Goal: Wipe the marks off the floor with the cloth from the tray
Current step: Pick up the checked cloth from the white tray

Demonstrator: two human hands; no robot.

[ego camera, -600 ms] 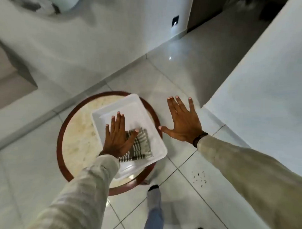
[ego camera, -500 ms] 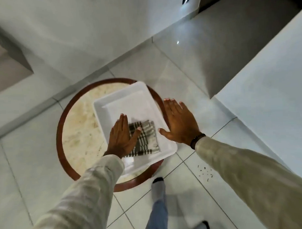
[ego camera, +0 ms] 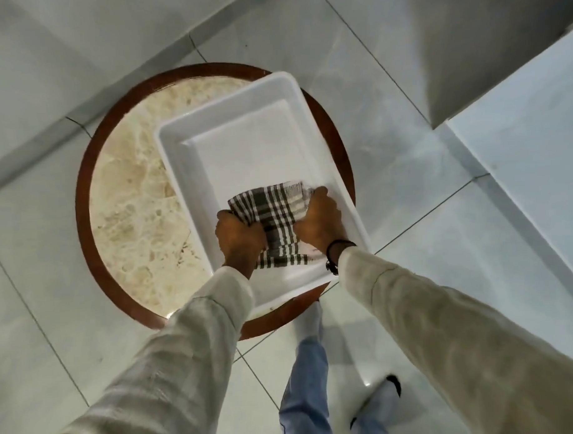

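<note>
A checked black-and-white cloth (ego camera: 277, 214) lies in the near part of a white plastic tray (ego camera: 232, 111). The tray rests on a small round table (ego camera: 132, 202) with a pale stone top and a dark red rim. My left hand (ego camera: 240, 236) grips the cloth's left side, fingers curled into it. On the cloth's right side my right hand (ego camera: 321, 220) is closed too, and the fabric bunches up between the two hands. The marks on the floor are hidden under my right sleeve.
Glossy pale floor tiles (ego camera: 406, 147) surround the table. A white wall or cabinet face (ego camera: 536, 162) stands close on the right, and a grey wall base (ego camera: 111, 80) runs behind the table. My legs and feet (ego camera: 310, 372) stand just in front of the table.
Both hands were flat and open; the left lay on the cloth, the right hovered beside the tray. Now both have closed on the cloth. The view has tilted further down.
</note>
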